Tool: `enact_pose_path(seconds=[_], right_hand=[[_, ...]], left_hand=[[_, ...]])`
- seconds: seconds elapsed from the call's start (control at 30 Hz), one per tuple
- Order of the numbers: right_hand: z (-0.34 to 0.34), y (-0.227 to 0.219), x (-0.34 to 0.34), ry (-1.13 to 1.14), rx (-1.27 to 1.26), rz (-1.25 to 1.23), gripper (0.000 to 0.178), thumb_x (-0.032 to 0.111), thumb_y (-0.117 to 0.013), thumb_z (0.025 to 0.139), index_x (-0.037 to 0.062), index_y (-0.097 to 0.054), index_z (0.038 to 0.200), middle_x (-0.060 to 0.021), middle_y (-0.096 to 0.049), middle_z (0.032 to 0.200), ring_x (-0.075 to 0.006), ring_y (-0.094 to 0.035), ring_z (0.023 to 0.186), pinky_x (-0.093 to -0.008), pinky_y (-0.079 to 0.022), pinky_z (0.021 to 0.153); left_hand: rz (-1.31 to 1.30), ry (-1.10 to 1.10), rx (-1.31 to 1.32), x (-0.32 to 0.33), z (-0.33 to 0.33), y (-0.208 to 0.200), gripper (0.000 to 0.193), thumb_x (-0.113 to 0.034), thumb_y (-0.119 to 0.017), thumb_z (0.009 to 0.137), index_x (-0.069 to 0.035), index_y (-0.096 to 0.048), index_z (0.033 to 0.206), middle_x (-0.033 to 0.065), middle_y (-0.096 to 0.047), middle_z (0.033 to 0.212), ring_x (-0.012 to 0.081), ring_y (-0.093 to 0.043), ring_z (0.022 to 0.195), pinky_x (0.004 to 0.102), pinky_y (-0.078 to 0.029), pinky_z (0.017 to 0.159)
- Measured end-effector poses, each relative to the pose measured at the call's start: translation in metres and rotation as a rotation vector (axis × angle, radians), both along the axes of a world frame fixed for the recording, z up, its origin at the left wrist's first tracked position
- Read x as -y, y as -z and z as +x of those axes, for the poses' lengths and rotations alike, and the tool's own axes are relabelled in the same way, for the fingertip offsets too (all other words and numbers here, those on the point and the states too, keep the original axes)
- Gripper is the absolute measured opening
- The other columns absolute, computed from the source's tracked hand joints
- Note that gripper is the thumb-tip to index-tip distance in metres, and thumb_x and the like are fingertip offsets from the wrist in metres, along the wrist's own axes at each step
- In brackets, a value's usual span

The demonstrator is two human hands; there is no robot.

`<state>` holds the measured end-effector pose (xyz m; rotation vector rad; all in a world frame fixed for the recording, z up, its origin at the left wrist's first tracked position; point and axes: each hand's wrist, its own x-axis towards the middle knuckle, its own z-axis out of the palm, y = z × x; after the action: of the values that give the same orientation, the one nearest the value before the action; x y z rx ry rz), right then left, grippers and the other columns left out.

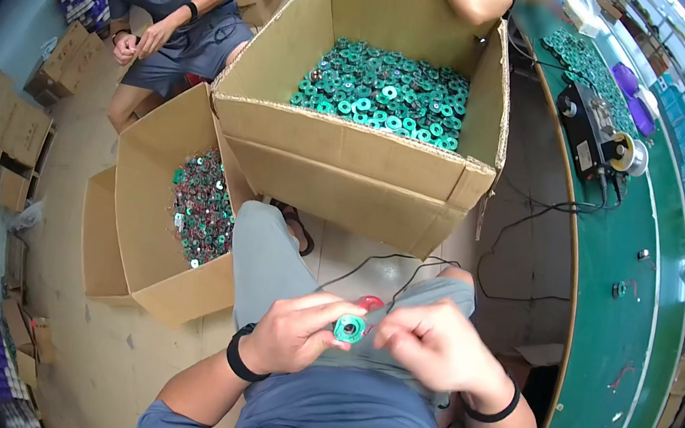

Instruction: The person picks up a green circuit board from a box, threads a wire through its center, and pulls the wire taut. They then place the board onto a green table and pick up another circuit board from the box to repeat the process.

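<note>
Above my lap, my left hand (291, 329) pinches a small green ring-shaped part (349, 329) with a dark centre between thumb and fingertips. The part's round face is turned up toward me. Close beside it on the right is my right hand (438, 346), its fingers curled in and slightly blurred. Whatever sits in those fingers, perhaps a thin wire, is too small to make out. A red object (369, 303) shows just beyond the green part, partly hidden by my hands.
A large cardboard box (342, 157) ahead holds many green ring parts (386, 89). Left of it, another carton (144, 221) contains parts with red wires (207, 212). A green workbench (596, 337) on the right carries a black device (582, 129) and wire spool (631, 156). Two people sit beyond.
</note>
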<state>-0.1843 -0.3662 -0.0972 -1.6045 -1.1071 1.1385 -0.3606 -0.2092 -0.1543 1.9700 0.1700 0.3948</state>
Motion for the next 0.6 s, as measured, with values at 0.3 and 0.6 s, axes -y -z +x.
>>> enact_pose_path(seconds=[0.3, 0.6], right_hand=[[-0.024, 0.006, 0.005, -0.117, -0.024, 0.065, 0.014, 0.007, -0.056, 0.088, 0.0015, -0.062, 0.078, -0.0115, -0.053, 0.058, -0.0184, -0.054, 0.051, -0.0376, -0.048, 0.056], [-0.009, 0.032, 0.006, 0.010, 0.007, 0.055, 0.011, 0.006, -0.057, 0.088, 0.0031, -0.066, 0.082, -0.0108, -0.059, 0.061, -0.0215, -0.060, 0.053, -0.0363, -0.049, 0.055]], left_hand=[[0.038, 0.014, 0.057, -0.003, 0.000, 0.001, 0.038, -0.001, -0.073, 0.080, -0.002, -0.068, 0.117, 0.0148, -0.071, 0.101, 0.0287, -0.071, 0.085, 0.0352, -0.057, 0.073], [0.114, -0.074, 0.065, -0.003, 0.000, -0.002, 0.034, -0.013, -0.079, 0.080, 0.000, -0.070, 0.110, 0.0144, -0.072, 0.096, 0.0277, -0.072, 0.084, 0.0345, -0.058, 0.073]])
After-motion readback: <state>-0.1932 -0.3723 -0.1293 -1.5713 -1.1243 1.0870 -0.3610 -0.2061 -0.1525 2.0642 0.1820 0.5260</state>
